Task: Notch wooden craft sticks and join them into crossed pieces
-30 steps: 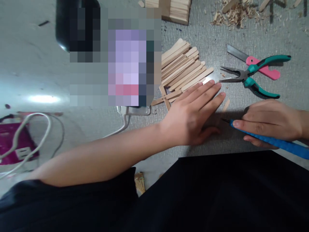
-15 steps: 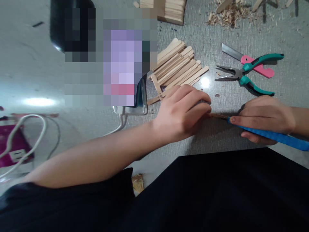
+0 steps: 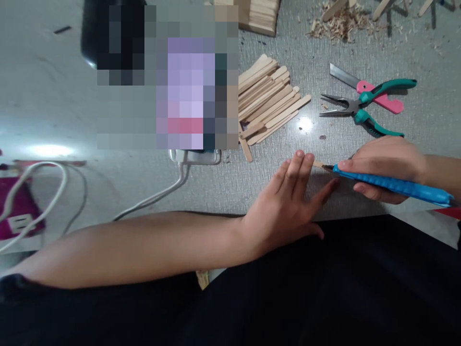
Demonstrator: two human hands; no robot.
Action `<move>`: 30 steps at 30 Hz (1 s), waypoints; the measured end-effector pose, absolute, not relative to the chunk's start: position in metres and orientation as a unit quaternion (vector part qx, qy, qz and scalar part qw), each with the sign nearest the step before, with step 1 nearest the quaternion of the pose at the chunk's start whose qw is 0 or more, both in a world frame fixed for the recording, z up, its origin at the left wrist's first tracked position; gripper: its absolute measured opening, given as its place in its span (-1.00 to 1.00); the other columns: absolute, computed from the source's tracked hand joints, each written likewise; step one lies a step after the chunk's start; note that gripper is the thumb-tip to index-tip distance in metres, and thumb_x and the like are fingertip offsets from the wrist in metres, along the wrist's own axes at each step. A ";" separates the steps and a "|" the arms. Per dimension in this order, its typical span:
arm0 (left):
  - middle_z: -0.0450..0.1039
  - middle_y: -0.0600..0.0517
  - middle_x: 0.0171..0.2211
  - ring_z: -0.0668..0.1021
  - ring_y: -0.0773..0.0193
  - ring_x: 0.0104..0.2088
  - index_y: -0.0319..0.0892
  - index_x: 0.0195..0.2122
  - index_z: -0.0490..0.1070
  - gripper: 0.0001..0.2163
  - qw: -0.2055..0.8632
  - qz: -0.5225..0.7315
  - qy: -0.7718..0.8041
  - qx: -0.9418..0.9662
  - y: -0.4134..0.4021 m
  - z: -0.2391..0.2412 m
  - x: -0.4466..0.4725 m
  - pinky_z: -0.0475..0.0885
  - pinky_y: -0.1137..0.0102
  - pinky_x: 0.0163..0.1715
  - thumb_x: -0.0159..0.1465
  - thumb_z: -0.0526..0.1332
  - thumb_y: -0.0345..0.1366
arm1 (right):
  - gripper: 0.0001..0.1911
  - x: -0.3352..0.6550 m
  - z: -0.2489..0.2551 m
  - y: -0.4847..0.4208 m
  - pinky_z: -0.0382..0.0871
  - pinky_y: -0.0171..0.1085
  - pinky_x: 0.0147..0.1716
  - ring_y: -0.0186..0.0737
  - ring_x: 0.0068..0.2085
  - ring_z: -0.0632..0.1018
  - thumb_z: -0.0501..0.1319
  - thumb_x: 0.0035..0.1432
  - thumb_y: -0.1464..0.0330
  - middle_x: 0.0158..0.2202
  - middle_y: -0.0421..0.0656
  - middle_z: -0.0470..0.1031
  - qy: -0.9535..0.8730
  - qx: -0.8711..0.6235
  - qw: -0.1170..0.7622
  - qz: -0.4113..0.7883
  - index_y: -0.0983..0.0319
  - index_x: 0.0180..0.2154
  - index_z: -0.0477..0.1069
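My left hand (image 3: 288,202) lies flat on the grey table (image 3: 324,43), fingers stretched out and held together. Its fingertips press down on a small wooden stick piece (image 3: 318,165). Just to the right, my right hand (image 3: 385,166) is closed around a blue-handled craft knife (image 3: 392,185). The knife's tip touches the stick piece right beside my left fingertips.
A pile of wooden craft sticks (image 3: 268,98) lies behind my left hand. Green-handled pliers (image 3: 363,108) and a pink-handled cutter (image 3: 370,89) rest at the right. Wood shavings (image 3: 338,24) lie at the back. A white charger with cable (image 3: 173,178) sits left of centre.
My left hand went from curled on the stick piece to flat with straight fingers and drew back toward me. My right hand with the knife has shifted slightly left and up.
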State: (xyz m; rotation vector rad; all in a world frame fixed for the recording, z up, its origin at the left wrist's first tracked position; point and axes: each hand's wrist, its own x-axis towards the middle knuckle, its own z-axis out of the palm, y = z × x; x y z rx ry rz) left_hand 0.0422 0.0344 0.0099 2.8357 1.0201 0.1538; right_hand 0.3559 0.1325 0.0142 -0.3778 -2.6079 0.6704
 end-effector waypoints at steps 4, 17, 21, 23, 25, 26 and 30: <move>0.06 -0.43 0.76 0.25 -0.66 0.71 0.14 0.81 -0.01 0.43 0.148 0.024 0.343 0.927 0.035 0.003 0.044 0.34 -0.38 0.60 0.05 0.71 0.40 | -0.41 0.356 0.012 0.134 0.57 -0.12 -0.30 -0.07 -0.32 0.72 0.28 0.56 0.33 -0.22 -0.24 0.71 -0.942 -0.119 0.202 0.240 0.13 0.51 0.29; 0.15 -0.56 0.70 0.37 -0.66 0.65 -0.07 0.78 0.00 0.06 0.095 0.072 0.364 0.924 0.029 0.003 0.053 0.50 -0.35 0.51 0.45 0.52 0.14 | -0.64 0.344 0.023 0.112 0.64 -0.16 -0.31 -0.14 -0.30 0.70 0.24 0.61 0.34 -0.18 -0.15 0.73 -0.955 -0.143 0.211 0.152 0.30 0.32 0.41; 0.26 -0.57 0.65 0.47 -0.59 0.60 -0.13 0.76 0.05 -0.19 0.055 0.105 0.373 0.920 0.025 -0.004 0.055 0.58 -0.31 0.46 0.60 0.36 -0.11 | -0.71 0.340 0.017 0.099 0.70 -0.18 -0.27 -0.16 -0.27 0.72 0.25 0.58 0.39 -0.19 -0.16 0.73 -0.947 -0.167 0.245 0.125 0.25 0.24 0.51; 0.28 -0.64 0.62 0.49 -0.64 0.56 -0.20 0.75 0.06 -0.21 0.038 0.114 0.366 0.923 0.025 -0.007 0.055 0.61 -0.32 0.42 0.62 0.34 -0.12 | -0.73 0.338 0.012 0.095 0.72 -0.18 -0.25 -0.16 -0.26 0.72 0.26 0.59 0.38 -0.21 -0.16 0.72 -0.942 -0.173 0.264 0.109 0.24 0.23 0.53; 0.29 -0.69 0.60 0.49 -0.67 0.55 -0.25 0.73 0.08 -0.23 0.027 0.116 0.359 0.926 0.025 -0.008 0.055 0.64 -0.33 0.39 0.63 0.32 -0.12 | -0.76 0.337 0.009 0.093 0.72 -0.18 -0.27 -0.18 -0.28 0.70 0.25 0.61 0.37 -0.23 -0.17 0.71 -0.939 -0.180 0.275 0.102 0.23 0.21 0.54; 0.30 -0.68 0.60 0.49 -0.66 0.55 -0.25 0.72 0.10 -0.25 0.024 0.116 0.357 0.926 0.025 -0.008 0.055 0.64 -0.33 0.39 0.63 0.32 -0.13 | -0.78 0.336 0.009 0.094 0.72 -0.19 -0.28 -0.19 -0.30 0.69 0.25 0.61 0.37 -0.25 -0.18 0.70 -0.940 -0.179 0.273 0.104 0.24 0.19 0.54; 0.39 -0.63 0.56 0.54 -0.60 0.53 -0.24 0.68 0.20 -0.32 0.005 0.122 0.358 0.926 0.026 -0.007 0.055 0.68 -0.27 0.38 0.63 0.31 -0.14 | -0.85 0.331 0.019 0.097 0.69 -0.24 -0.35 -0.24 -0.37 0.65 0.26 0.59 0.42 -0.30 -0.20 0.67 -0.943 -0.158 0.270 0.118 0.29 0.09 0.55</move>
